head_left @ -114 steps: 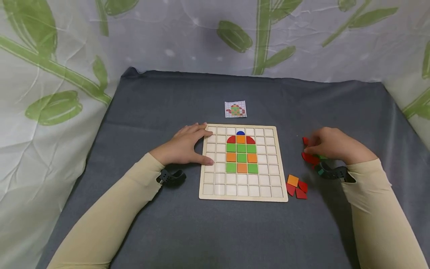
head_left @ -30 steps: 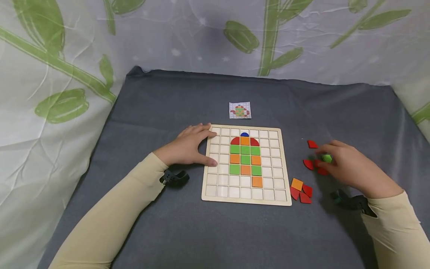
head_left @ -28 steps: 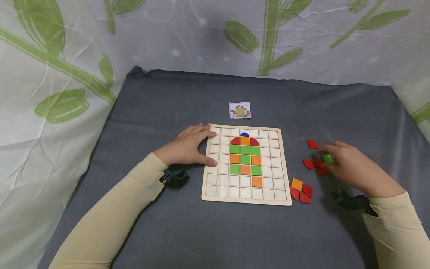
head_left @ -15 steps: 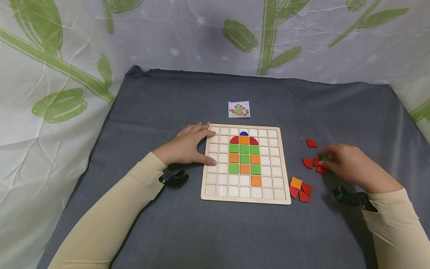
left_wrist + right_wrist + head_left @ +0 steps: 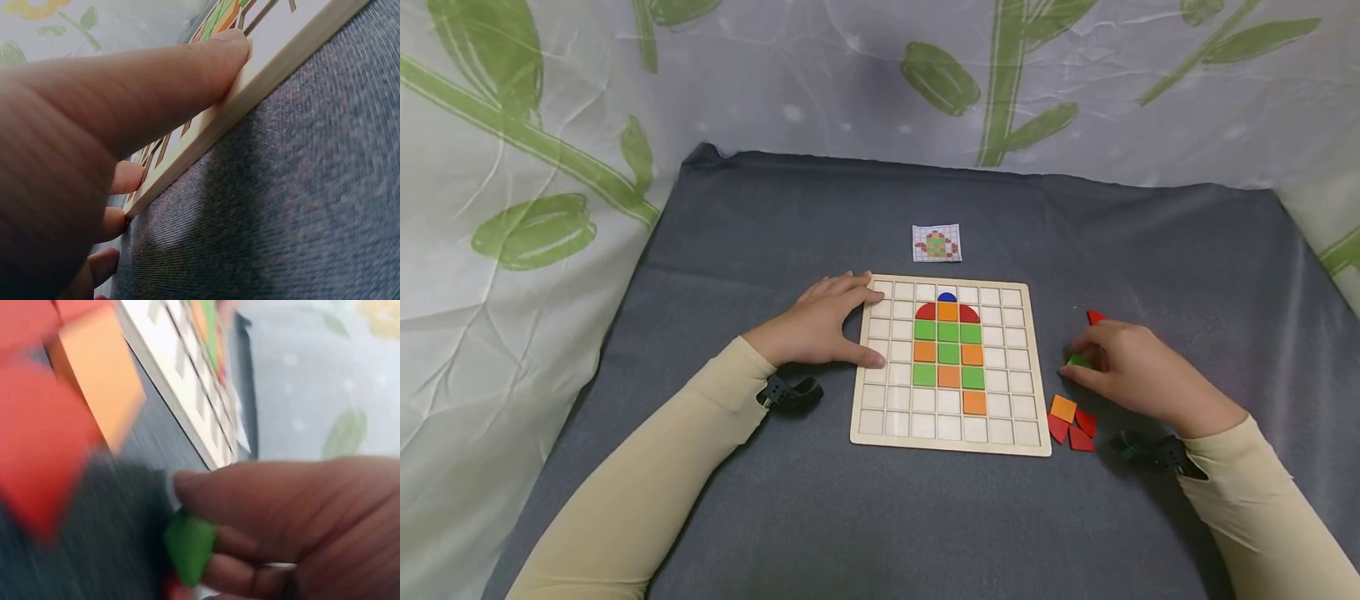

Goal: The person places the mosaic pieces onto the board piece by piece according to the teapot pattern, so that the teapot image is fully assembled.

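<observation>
A pale wooden grid board [image 5: 880, 438] lies mid-table, with a pattern of green, orange, red and blue tiles set in it. On its left edge rests my left hand [image 5: 820, 323], thumb and fingers spread. The left wrist view shows the thumb [image 5: 206, 69] pressing on the rim. To the right of the board, my right hand [image 5: 1135, 367] pinches a green tile [image 5: 190, 547] between thumb and fingers. A lone orange tile [image 5: 974, 403] sits in a cell below the green and orange rows.
Just off the board's lower right corner lie an orange tile [image 5: 1063, 408] and several red tiles [image 5: 1081, 439]. Another red tile [image 5: 1095, 317] peeks out beyond my right hand. Behind the board is a small picture card [image 5: 936, 243] with a teapot-like pattern.
An orange tile has been added to the board's lower part. My right hand has picked up the green tile from among the red ones and moved left with it. The left hand stays put.
</observation>
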The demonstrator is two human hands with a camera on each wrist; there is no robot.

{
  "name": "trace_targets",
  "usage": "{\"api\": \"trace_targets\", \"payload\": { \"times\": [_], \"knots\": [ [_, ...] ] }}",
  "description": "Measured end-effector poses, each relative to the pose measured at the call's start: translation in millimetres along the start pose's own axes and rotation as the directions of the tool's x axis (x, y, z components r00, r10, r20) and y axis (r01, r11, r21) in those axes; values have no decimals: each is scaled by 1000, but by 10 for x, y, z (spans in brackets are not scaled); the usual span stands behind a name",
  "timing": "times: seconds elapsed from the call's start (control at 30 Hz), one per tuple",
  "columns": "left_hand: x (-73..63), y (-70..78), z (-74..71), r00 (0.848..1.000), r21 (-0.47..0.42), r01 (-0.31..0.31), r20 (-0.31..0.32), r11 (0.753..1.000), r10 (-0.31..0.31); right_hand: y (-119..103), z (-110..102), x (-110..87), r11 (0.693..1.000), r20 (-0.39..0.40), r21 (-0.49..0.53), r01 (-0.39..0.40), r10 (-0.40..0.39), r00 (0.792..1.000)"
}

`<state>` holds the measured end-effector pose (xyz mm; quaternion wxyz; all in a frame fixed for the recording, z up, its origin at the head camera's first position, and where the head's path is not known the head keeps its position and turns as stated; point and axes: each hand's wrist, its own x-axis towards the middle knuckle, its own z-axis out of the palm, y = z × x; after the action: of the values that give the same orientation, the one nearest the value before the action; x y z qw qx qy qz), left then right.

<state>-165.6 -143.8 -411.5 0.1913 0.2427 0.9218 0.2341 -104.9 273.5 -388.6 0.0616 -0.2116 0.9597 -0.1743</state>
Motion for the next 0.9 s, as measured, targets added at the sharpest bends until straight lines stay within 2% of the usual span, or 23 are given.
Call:
{"api": "trace_targets", "payload": {
  "times": [0.23,0.37,0.53,0.73,0.83,0.9],
  "knots": [
    [7,-1,-1,1000,8,4,-1,1000,-4,-428,111,146,988,3,-35,150,-150,989],
    [4,-5,4,1000,7,7,0,1000,-7,-670,154,224,972,37,-39,231,-229,973],
    [-4,-3,5,1000,-2,8,0,1000,-8,-924,228,308,956,80,-27,292,-289,954],
    [-12,-4,-5,1000,0,8,-3,1000,-8,-1110,368,389,925,98,-19,380,-377,921],
    [-10,5,-12,1000,0,6,0,1000,-6,-1142,432,400,908,98,9,420,-419,903],
    [-6,11,-17,1000,-3,7,2,1000,-7,-1146,456,400,903,99,31,428,-429,898]
  ]
}}
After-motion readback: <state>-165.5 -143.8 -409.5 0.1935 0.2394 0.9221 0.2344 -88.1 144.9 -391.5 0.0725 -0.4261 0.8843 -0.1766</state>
